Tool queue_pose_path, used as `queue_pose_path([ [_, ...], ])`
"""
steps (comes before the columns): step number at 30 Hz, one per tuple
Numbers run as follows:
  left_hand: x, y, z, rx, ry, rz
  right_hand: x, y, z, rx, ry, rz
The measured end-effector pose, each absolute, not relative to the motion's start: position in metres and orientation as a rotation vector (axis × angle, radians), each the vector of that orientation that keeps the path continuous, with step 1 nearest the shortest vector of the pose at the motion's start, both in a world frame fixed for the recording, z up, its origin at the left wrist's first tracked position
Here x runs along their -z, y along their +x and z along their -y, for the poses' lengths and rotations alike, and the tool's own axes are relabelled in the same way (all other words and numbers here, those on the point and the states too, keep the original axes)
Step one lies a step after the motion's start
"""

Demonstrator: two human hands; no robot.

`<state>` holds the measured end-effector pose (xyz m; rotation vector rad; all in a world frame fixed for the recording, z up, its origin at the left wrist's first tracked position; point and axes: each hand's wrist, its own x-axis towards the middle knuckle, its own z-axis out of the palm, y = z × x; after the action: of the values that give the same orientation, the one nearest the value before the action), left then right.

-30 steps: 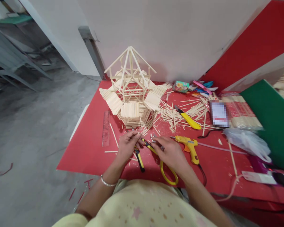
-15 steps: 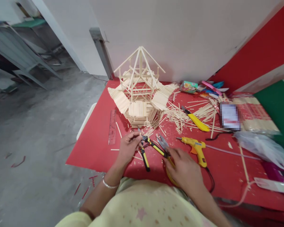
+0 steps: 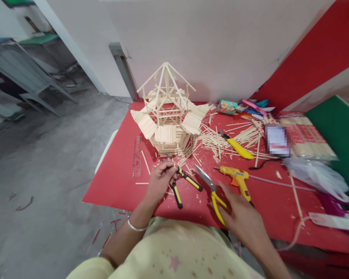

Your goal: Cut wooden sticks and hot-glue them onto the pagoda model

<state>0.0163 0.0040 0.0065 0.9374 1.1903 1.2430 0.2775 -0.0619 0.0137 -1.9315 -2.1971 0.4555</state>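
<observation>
My left hand (image 3: 161, 180) is over the red table (image 3: 110, 184), thumb and fingertips pressed together; I cannot tell whether a tiny piece of stick is pinched there. Right beside those fingertips lies a pair of pliers (image 3: 191, 181) with black-and-yellow handles, spread in a V with the grips toward me; my fingers hide the part where the handles meet. My right hand (image 3: 240, 213) is at the yellow handles of the scissors (image 3: 211, 182), thumb and fingers apart around the loops, though I cannot tell how firmly I have hold of them. The blades, which look close together, point away from me and to the left, toward the pliers.

Just beyond my left hand stands a model pavilion (image 3: 166, 133) of pale wooden sticks, with bare slanting rafters meeting at a peak and slatted panels flaring around its base. A translucent ruler (image 3: 137, 157) lies to the left. To the right of the model, loose sticks (image 3: 244, 135) are heaped, with a yellow utility knife (image 3: 240, 148) across them. Nearer me, a yellow glue gun (image 3: 235, 176) rests just beyond my right hand, a long glue stick (image 3: 282, 183) running out of its back. Farther right lies a crumpled plastic bag (image 3: 315, 176).
</observation>
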Motion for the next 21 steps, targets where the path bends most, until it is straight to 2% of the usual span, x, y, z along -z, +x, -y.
queue_pose_path([
  [4, -0.011, 0.015, -0.004, -1.288, 1.057, -1.199, -0.041, 0.244, 0.051, -0.663, -1.729, 2.124],
  [9, -0.016, 0.008, -0.005, -1.345, 1.311, -1.199, -0.043, 0.212, 0.034, -0.677, -1.711, 2.200],
  [21, -0.020, -0.008, -0.013, -1.283, 1.525, -1.211, -0.037, 0.201, 0.011, -0.639, -1.662, 2.330],
])
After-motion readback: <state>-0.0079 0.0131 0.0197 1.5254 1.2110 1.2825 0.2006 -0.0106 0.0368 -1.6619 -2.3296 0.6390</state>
